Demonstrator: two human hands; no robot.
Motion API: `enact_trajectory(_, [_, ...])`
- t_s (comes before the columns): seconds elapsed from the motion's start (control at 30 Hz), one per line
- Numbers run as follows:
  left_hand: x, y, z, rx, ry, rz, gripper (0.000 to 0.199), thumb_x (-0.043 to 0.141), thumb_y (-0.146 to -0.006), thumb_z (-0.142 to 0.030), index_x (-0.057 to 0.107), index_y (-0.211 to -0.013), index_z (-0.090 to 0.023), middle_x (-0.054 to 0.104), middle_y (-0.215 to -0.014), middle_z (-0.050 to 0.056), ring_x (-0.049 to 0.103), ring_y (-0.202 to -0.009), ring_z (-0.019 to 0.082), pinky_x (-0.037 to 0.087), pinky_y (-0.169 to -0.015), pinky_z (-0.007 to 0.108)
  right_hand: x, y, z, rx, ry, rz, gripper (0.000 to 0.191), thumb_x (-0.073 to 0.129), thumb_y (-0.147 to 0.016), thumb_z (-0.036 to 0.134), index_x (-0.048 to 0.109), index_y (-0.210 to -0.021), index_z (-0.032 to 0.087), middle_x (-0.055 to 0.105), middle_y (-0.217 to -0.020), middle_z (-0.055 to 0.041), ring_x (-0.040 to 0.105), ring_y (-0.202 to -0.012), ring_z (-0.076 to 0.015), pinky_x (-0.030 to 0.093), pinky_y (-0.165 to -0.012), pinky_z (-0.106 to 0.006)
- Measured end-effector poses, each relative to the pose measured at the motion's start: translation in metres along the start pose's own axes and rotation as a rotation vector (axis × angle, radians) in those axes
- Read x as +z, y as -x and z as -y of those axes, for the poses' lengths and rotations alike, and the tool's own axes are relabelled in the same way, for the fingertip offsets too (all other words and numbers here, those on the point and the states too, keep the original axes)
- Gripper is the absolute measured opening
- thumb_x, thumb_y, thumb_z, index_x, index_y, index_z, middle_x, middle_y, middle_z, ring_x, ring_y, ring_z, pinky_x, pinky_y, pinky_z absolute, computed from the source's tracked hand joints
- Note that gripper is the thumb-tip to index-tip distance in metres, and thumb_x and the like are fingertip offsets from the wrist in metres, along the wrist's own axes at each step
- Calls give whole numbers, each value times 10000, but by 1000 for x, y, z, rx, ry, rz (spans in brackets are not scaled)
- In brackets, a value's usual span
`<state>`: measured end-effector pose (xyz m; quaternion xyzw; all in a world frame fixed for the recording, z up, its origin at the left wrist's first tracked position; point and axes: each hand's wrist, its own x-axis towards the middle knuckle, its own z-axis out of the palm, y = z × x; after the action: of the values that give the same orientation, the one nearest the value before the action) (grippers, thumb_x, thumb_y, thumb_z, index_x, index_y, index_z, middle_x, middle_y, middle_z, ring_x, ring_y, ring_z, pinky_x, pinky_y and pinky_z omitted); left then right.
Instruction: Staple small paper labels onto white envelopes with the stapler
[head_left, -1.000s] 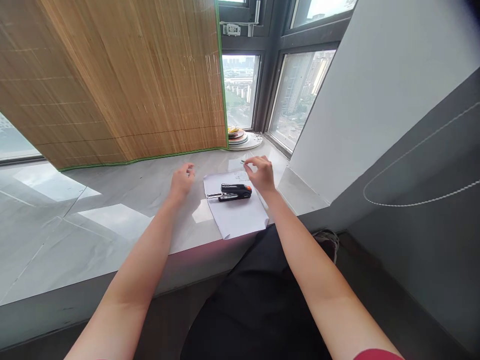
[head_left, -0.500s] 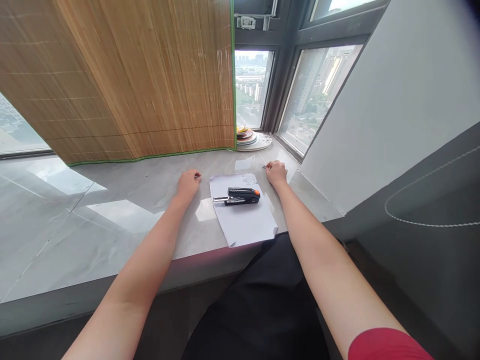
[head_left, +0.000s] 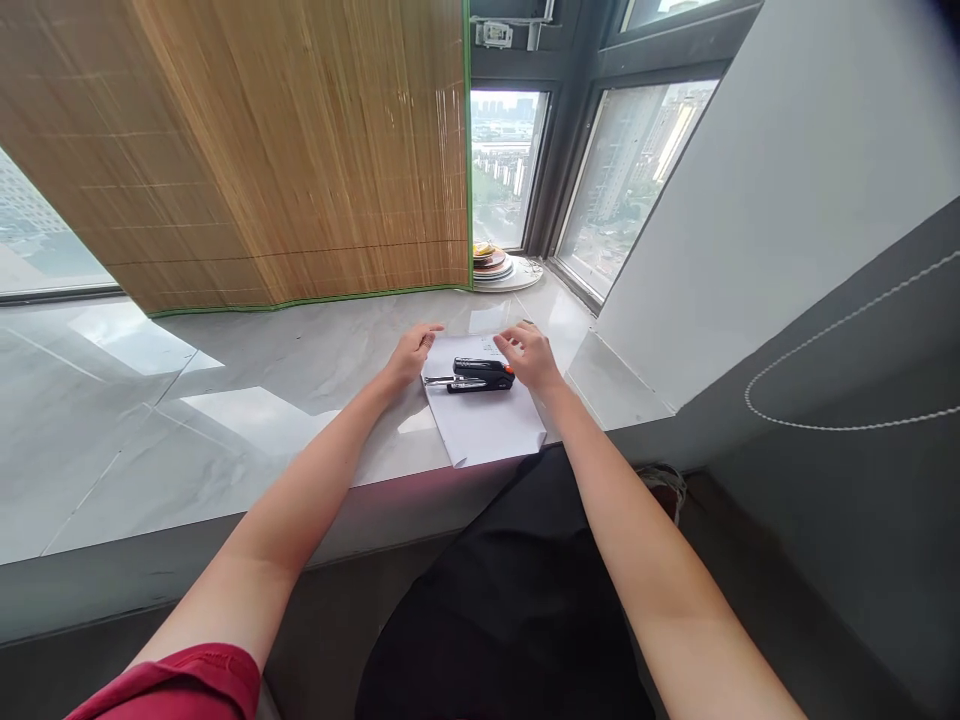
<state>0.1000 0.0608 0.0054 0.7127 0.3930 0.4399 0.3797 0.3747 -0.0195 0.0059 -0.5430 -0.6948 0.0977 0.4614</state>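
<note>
A white sheaf of paper (head_left: 491, 430) lies on the sill with its near corners curled. On top rests a black stapler (head_left: 481, 375) with an orange end, its metal arm pointing left. My left hand (head_left: 409, 355) is at the paper's far left corner, fingers curled close together; whatever they hold is hidden. Over the far right part of the paper is my right hand (head_left: 531, 358), just behind the stapler's orange end. Its fingers are bent, and a small dark piece (head_left: 528, 322) shows at them, too small to name.
The grey marble-look sill (head_left: 247, 365) runs along the window under a bamboo blind (head_left: 315, 150). A stack of plates (head_left: 493, 267) stands in the far corner. A white wall (head_left: 750, 200) slopes down on the right, with a bead cord (head_left: 825, 428) beside it.
Both hands have moved inward to the paper, the left one rightward and the right one leftward. Stapler and paper keep their arrangement; the view has shifted slightly.
</note>
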Motion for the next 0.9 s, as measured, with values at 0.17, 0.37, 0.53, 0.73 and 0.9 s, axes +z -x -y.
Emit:
enact_trajectory(0.17, [-3, 5, -9, 85, 33, 28, 228, 707, -998, -350, 863, -1133, -253, 611, -872, 42, 566, -833, 218, 493, -885, 366, 14, 12, 25, -177, 7, 290, 355, 793, -980, 437, 723, -1275, 253, 737, -1265, -97, 664, -1201, -302, 532, -1055, -460])
enact_trajectory(0.37, [-1, 10, -17, 97, 128, 50, 165, 792, -928, -317, 891, -1045, -256, 719, -895, 56, 575, -756, 201, 505, -832, 372, 24, 16, 24, -115, 189, 345, 248, 771, -957, 247, 720, -1199, 229, 772, -1152, -102, 703, -1054, -298, 542, -916, -424])
enact_trajectory(0.53, [-2, 11, -18, 204, -20, 93, 184, 812, -943, -408, 892, -1030, -267, 781, -947, 77, 665, -843, 240, 530, -922, 397, 17, 16, 30, -133, 298, 184, 220, 736, -939, 184, 721, -1152, 238, 781, -1143, -119, 687, -1078, -334, 541, -900, -445])
enact_trajectory(0.73, [-4, 11, -23, 296, -168, 164, 332, 756, -984, -571, 870, -1023, -261, 770, -992, 112, 672, -949, 298, 507, -985, 434, 10, 15, 30, -66, 265, 117, 266, 722, -947, 207, 716, -1211, 241, 785, -1229, -113, 691, -1142, -352, 553, -875, -454])
enact_trajectory(0.9, [3, 10, -20, 358, -277, 216, 345, 725, -1001, -592, 840, -960, -269, 764, -1020, 132, 602, -1067, 332, 471, -1063, 475, 8, 15, 28, -57, 275, 106, 260, 711, -946, 207, 721, -1205, 236, 786, -1239, -120, 685, -1152, -357, 553, -900, -468])
